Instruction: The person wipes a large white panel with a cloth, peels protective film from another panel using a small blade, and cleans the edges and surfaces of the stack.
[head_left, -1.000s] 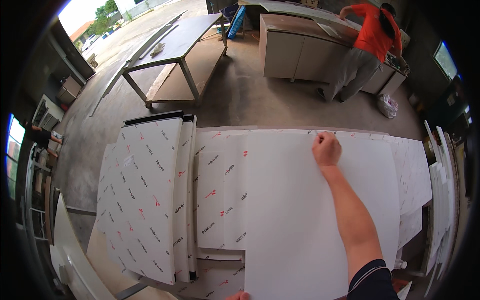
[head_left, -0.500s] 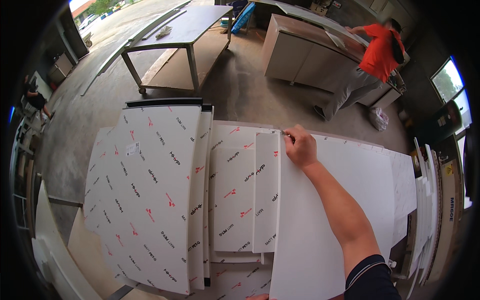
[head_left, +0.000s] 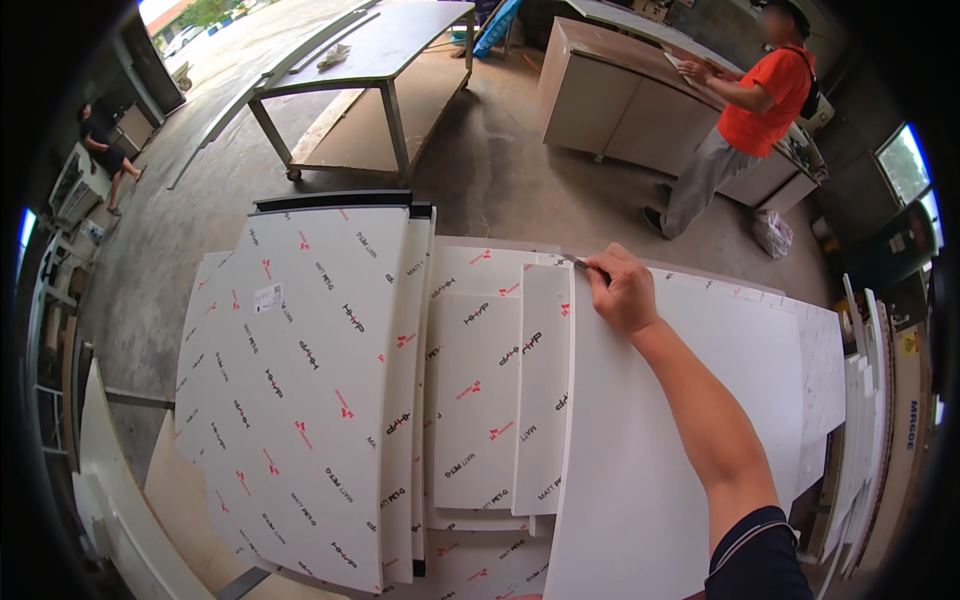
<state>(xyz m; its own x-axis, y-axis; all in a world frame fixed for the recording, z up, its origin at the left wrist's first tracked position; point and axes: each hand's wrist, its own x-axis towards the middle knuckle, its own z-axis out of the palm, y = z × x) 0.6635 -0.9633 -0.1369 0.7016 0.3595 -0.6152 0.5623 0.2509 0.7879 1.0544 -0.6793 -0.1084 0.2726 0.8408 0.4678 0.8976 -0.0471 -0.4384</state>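
My right hand (head_left: 624, 290) is closed round a small dark thin-bladed tool (head_left: 577, 261), most of which the fingers hide. Its tip is at the far left corner of a plain white panel (head_left: 690, 400), over which my forearm reaches. Only a sliver of my left hand shows at the bottom edge, by the panel's near left corner; its fingers are hidden. Just left of the white panel lie narrower boards (head_left: 540, 400) in printed protective film. Farther left, a stack of larger film-covered panels (head_left: 290, 400) has a small label and dark edging at its far end.
Beyond the stacks stands a wheeled metal-framed table (head_left: 390, 60). A co-worker in an orange shirt (head_left: 770, 90) stands at a long cabinet-like bench (head_left: 620, 90), holding a pale piece. Upright boards (head_left: 870, 400) lean at the right. Another person (head_left: 105, 150) is at far left.
My view has shifted slightly, and my right hand stays at the panel's far corner with the tool. The co-worker has straightened up and lifted a pale piece in both hands.
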